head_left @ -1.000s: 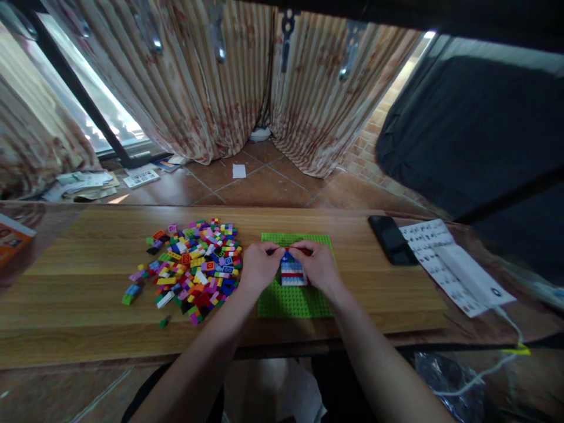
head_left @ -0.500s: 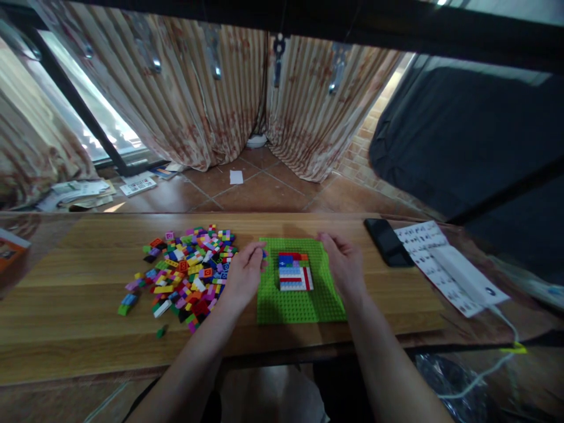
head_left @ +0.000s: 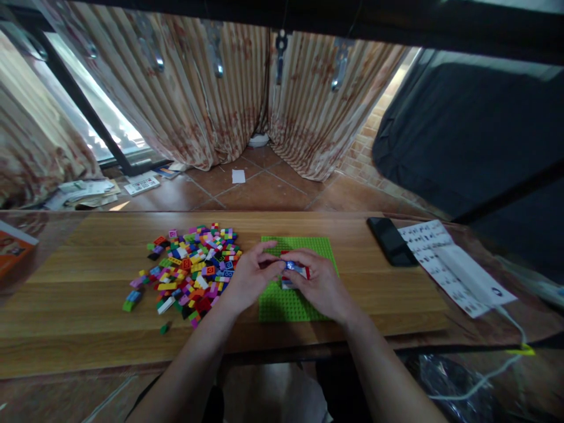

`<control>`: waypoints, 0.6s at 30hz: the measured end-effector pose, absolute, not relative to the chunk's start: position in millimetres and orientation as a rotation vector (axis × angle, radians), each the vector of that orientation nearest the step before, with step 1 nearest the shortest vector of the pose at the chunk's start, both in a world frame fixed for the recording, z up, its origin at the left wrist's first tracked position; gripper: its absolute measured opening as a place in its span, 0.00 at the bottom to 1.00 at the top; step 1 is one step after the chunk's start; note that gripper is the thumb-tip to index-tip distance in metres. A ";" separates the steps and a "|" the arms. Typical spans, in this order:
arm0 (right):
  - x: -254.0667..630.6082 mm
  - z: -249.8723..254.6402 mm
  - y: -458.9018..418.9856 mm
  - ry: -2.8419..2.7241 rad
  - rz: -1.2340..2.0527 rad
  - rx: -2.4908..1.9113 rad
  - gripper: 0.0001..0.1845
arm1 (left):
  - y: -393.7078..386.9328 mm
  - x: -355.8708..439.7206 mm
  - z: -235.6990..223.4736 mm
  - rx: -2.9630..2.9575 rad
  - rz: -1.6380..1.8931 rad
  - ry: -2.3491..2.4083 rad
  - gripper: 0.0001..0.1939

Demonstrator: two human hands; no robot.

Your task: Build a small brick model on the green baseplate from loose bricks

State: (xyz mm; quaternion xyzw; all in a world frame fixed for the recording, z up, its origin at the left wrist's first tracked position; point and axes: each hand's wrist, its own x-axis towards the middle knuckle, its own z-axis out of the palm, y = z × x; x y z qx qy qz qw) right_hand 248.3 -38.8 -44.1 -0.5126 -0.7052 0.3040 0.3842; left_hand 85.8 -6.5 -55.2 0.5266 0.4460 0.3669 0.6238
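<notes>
Over the green baseplate (head_left: pixel 299 308), my two hands meet at a small blue brick (head_left: pixel 291 265). My right hand (head_left: pixel 319 282) pinches it between thumb and fingers from the right. From the left, the thumb and a finger of my left hand (head_left: pixel 251 276) close on its near end, while the index finger stretches out above. Beneath my hands sits a low block of joined bricks (head_left: pixel 288 284) on the baseplate, mostly white with some red. My fingers hide most of that block.
A wide pile of loose multicoloured bricks (head_left: pixel 189 270) lies left of the baseplate on the wooden table (head_left: pixel 88 282). To the right are a black phone (head_left: pixel 391 242) and a folded printed instruction sheet (head_left: pixel 458 267). A white cable (head_left: pixel 478 385) runs past the right end.
Both hands have moved inward over the brick block. The blue brick, earlier in my left hand, is now between the fingers of both hands. My right hand has left the baseplate's right edge.
</notes>
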 end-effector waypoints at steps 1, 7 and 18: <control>248.2 -44.4 -38.4 -1.802 0.772 -1.325 0.09 | -5.9 84.7 -54.2 1.214 0.848 1.027 0.30; 259.5 -47.5 -34.5 -1.854 0.656 -1.424 0.09 | -2.6 83.2 -54.1 1.223 0.872 1.161 0.20; 266.1 -61.0 -30.1 -1.973 0.525 -1.510 0.10 | -0.1 87.1 -74.2 1.390 0.805 1.285 0.14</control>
